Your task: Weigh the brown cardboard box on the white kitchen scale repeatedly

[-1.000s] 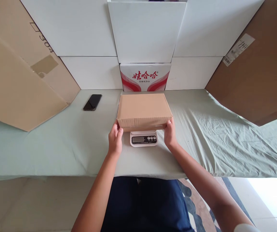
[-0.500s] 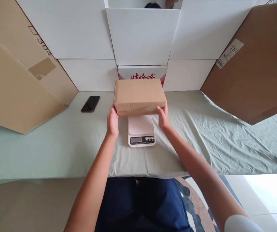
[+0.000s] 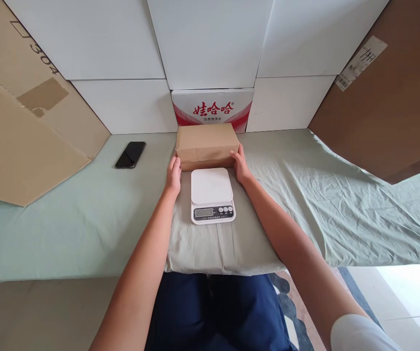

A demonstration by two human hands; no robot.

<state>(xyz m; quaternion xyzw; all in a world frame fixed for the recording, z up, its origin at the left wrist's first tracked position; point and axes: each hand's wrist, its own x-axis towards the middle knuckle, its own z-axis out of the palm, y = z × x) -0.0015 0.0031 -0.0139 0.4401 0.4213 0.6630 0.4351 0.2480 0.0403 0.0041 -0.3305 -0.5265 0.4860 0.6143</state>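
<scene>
A plain brown cardboard box (image 3: pixel 207 145) rests on the green cloth-covered table (image 3: pixel 85 214), just behind a white kitchen scale (image 3: pixel 211 194). My left hand (image 3: pixel 173 174) grips the box's near left corner and my right hand (image 3: pixel 239 163) grips its near right corner. The scale's platform is bare and its small display faces me.
A black phone (image 3: pixel 130 154) lies to the left on the cloth. A white carton with red print (image 3: pixel 212 110) stands against the white panels behind the box. Large brown cardboard sheets (image 3: pixel 19 122) lean at the left and at the right (image 3: pixel 389 107).
Both hands have lifted the box off the scale and carried it away from me, setting it down on the cloth behind the scale. The scale's platform is now uncovered.
</scene>
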